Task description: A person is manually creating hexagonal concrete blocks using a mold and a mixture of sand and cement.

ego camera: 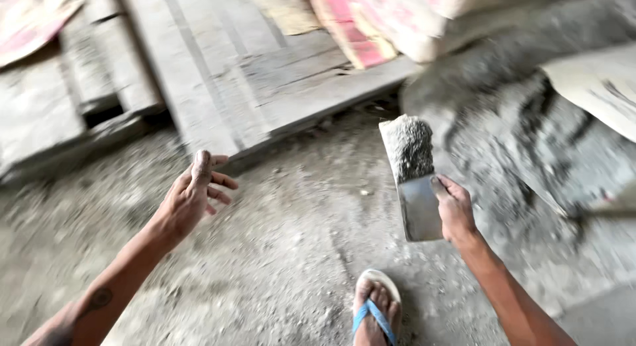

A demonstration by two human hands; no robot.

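- the right hand (454,210) is closed around the edge of a flat metal trowel (419,203), with the thumb pressed on its shiny grey face.
- the trowel stands up on its end, a bit tilted, out in front of the person and above the ground.
- a lump of wet grey cement (409,146) sits on the top half of the trowel. it looks rough and grainy.
- the left hand (192,193) is open and holds nothing. its fingers are spread a little and point up and to the right. it hangs in the air, well apart from the trowel.
- there is grey dust on the left fingers.
- under both hands is a dusty grey floor (278,253) with small bits of grit.
- one foot in a blue and white flip-flop (375,309) stands on the floor, low down between the two arms.
- behind the left hand lie old wooden boards (218,67), flat and worn.
- to the right of the trowel is a big grey pile of cement mix (523,134).
- at the top lie pink and white sacks (377,21), a bit blurry.
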